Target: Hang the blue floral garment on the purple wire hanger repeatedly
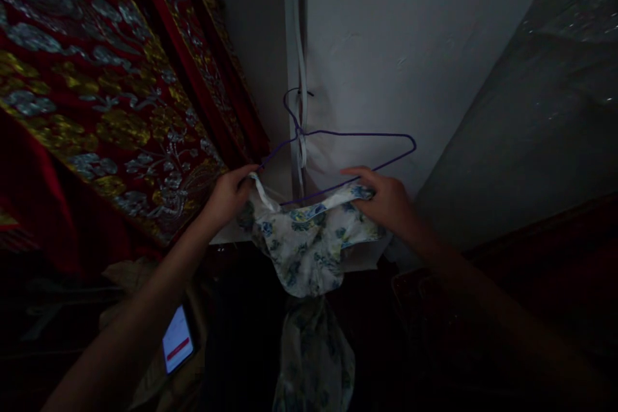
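Observation:
A purple wire hanger (pixel 357 134) is in the middle of the head view, its hook up against the white wall. From its lower part hangs a white dress (pixel 309 244) with a blue and green flower print, its skirt trailing down into the dark. My left hand (pixel 234 193) is closed on the left shoulder of the dress, near the hanger's left end. On the other side, my right hand (pixel 383 199) pinches the right shoulder, with fingers over the hanger's lower bar. The hanger's right end sticks out past the cloth. Its left tip is hidden at my left hand.
Red cloth (pixel 130 109) with gold and silver embroidery hangs at the left. A lit phone (pixel 178 340) lies lower left, on something brownish. White cables (pixel 297 26) run down the wall behind the hanger. Shiny plastic sheeting (pixel 541 116) covers the right side. The lower area is very dark.

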Tool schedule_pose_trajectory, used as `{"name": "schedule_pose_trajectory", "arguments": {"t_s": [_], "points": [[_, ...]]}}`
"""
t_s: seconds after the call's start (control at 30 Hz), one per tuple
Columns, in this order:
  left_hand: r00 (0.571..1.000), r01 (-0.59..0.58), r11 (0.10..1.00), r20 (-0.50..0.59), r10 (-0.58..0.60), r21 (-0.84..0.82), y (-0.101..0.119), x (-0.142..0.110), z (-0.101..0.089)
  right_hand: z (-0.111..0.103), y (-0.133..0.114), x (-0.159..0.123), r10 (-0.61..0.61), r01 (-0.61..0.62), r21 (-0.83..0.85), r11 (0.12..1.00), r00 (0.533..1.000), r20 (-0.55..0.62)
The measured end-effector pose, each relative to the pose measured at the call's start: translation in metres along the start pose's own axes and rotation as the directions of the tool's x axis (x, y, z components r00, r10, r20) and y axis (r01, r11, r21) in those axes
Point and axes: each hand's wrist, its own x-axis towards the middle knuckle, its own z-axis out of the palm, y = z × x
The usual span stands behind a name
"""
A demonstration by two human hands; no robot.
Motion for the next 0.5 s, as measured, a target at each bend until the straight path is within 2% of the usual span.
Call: {"name": "schedule_pose_trajectory", "arguments": {"t_s": [0.07,0.13,0.2,0.27,0.33,0.4,0.43,0.47,0.5], "points": [[0.999,-0.013,0.999,0.047,0.011,0.050,0.001,0.002,-0.010,-0.016,0.008,0.010,0.080,-0.081,-0.001,0.997,0.979,-0.185],[0.996,-0.019,0.997,0.089,0.012,0.074,0.001,0.004,-0.020,-0.031,0.017,0.023,0.192,-0.180,0.072,0.981,0.943,-0.272],[0.992,-0.027,0.996,0.123,0.016,0.088,-0.001,0.008,-0.028,-0.044,0.026,0.036,0.308,-0.289,0.125,0.949,0.935,-0.177],[0.991,-0.029,0.995,0.129,0.017,0.091,-0.005,0.014,-0.035,-0.057,0.031,0.045,0.400,-0.399,0.196,0.896,0.916,0.036],[0.996,-0.019,0.997,0.093,0.012,0.073,-0.012,0.020,-0.041,-0.070,0.032,0.047,0.398,-0.477,0.291,0.829,0.870,0.291],[1.000,-0.002,0.999,0.019,0.002,0.036,-0.019,0.027,-0.044,-0.080,0.029,0.046,0.317,-0.485,0.364,0.795,0.844,0.433],[1.000,0.011,1.000,-0.021,-0.011,0.006,-0.021,0.031,-0.044,-0.082,0.026,0.046,0.279,-0.453,0.383,0.805,0.859,0.429],[0.998,0.025,0.999,-0.048,-0.026,-0.032,-0.022,0.034,-0.043,-0.081,0.021,0.046,0.261,-0.386,0.383,0.839,0.904,0.339],[0.997,0.036,0.996,-0.059,-0.041,-0.076,-0.022,0.037,-0.040,-0.077,0.016,0.046,0.242,-0.300,0.365,0.881,0.950,0.196]]}}
